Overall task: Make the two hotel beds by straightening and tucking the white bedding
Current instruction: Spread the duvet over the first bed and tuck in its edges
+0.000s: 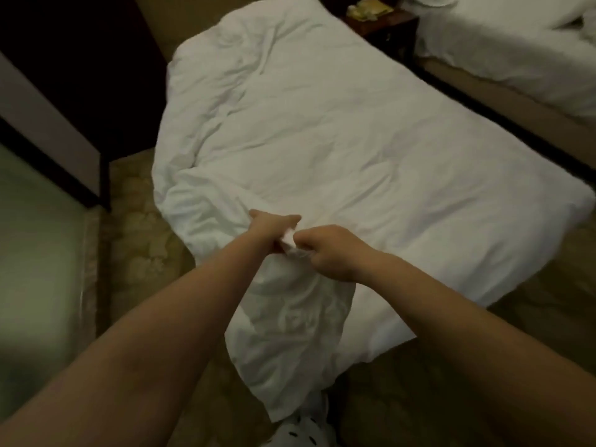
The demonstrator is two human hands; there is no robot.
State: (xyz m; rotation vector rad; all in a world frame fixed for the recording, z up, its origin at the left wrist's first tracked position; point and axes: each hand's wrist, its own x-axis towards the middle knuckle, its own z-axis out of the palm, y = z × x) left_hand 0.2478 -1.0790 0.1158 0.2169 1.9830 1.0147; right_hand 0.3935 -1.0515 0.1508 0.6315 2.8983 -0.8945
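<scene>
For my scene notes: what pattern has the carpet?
A pale floral motif on olive-tan carpet, seen in the head view.

Patterned carpet (pixel 135 253) gives passing room along the left side of the near bed (pixel 322 140), narrowed by a dark-framed glass partition (pixel 48 150) close beside it. A narrow aisle separates this bed from the second bed (pixel 516 53), closed at its far end by a nightstand (pixel 383 27). At the foot, the hanging duvet corner (pixel 290 333) drapes across the floor space.
</scene>
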